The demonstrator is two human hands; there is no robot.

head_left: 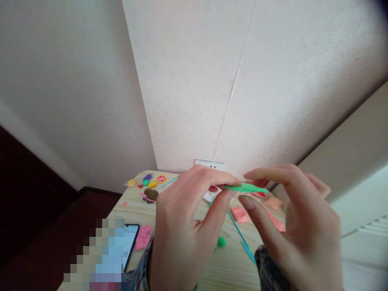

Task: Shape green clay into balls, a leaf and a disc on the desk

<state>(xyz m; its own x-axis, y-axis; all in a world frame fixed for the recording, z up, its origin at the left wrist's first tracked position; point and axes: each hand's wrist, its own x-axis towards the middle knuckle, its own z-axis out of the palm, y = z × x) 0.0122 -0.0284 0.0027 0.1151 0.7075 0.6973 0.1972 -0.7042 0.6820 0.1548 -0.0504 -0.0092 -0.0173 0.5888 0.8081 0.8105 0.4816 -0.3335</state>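
A thin, flattened strip of green modelling clay [250, 188] is held up above the table, seen nearly edge-on. My left hand [188, 218] pinches its left end between thumb and fingers. Around the strip's other end, my right hand [294, 226] has its thumb and forefinger parted, and they appear clear of the clay. Beneath the hands, a small green clay ball [222, 241] lies on the wooden table [224, 275]. Close to it are a thin teal stick [239, 229] and a teal blade-shaped tool [248, 252].
Pink clay [143, 237] lies beside a phone [131, 242] at the left. Coral clay [241, 214] and an orange star shape [273, 203] sit to the right. Farther back are a brown clay piece [150, 195] and several small fruit shapes. A wall socket [209, 163] is behind.
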